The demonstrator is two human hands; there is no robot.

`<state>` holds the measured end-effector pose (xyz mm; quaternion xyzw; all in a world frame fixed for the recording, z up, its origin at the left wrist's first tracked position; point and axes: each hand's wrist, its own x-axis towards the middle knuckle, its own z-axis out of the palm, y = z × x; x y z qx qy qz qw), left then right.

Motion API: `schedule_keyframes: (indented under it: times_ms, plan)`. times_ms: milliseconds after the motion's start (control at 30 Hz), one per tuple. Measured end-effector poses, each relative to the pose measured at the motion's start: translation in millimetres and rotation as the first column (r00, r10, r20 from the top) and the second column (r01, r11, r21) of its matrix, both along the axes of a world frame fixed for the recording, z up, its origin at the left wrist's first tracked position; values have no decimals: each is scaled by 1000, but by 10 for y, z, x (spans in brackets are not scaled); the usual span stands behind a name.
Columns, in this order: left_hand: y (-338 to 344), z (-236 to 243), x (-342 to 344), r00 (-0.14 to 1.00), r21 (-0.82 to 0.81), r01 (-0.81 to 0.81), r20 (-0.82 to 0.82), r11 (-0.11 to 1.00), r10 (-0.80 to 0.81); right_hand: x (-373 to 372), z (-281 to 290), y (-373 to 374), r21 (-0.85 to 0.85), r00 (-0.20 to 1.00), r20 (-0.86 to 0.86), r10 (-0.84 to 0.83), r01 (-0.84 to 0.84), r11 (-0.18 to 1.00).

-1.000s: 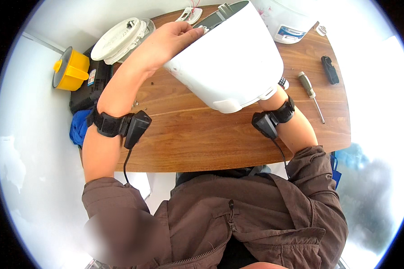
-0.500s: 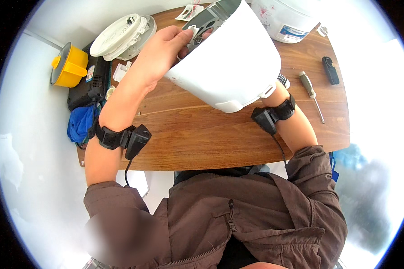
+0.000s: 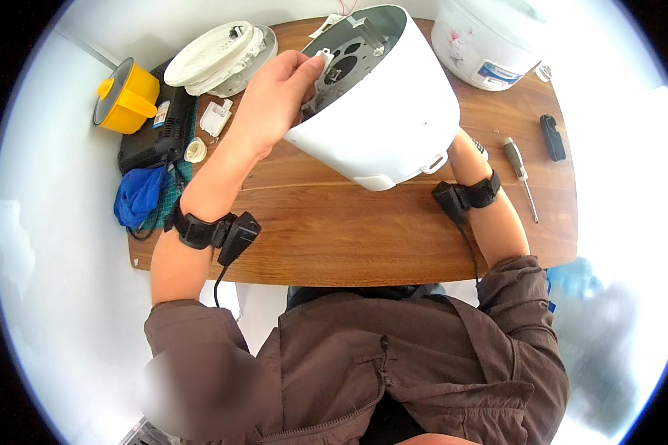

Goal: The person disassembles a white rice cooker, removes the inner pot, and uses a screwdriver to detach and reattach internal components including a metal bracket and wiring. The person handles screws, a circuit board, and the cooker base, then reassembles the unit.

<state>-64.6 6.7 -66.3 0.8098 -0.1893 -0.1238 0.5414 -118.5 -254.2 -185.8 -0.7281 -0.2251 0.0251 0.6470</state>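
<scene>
A white rice cooker body (image 3: 393, 122) is held tilted above the table, its open side facing up and away to the left. Inside it, a grey base (image 3: 349, 63) with round dark holes shows. My left hand (image 3: 282, 93) reaches over the near left rim, thumb and fingers closed at a small white plastic piece (image 3: 324, 58); its fingertips are partly hidden inside. My right hand (image 3: 464, 152) is behind the right side of the body. Only its wrist side shows there, and the fingers are hidden. Each forearm wears a black strap with a small device.
White round lid parts (image 3: 215, 55) lie at the back left, near a yellow pot (image 3: 128, 100) on a black case (image 3: 156, 137). A blue cloth (image 3: 139, 196) is in front. A floral white rice cooker (image 3: 482, 48) stands back right; a screwdriver (image 3: 518, 167) and black pouch (image 3: 551, 139) lie at right.
The rice cooker body has turned so that more of its grey inside shows. My left hand stays at its rim; my right wrist remains against its right side.
</scene>
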Motion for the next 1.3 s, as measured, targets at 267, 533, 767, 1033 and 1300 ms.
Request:
schedule_keyframes:
  times_ms: [267,533,767,1033,1300]
  plan:
    - [158,-89,149,989,28,-60,137,998,56,70,-195,-169,-330,997,65,-35,55,942]
    - [135,-192,194,978,84,-62,202,995,44,80,56,-108,282,785,-595,-172,404,870]
    - [118,-297,138,941,156,-81,338,984,24,168,167,-105,435,708,-685,-172,587,683]
    - [25,-217,345,932,375,-50,351,926,-92,149,91,132,123,713,-582,-391,553,824]
    - [-17,-179,416,952,317,-69,303,946,-32,164,73,47,-156,765,-383,-518,499,853]
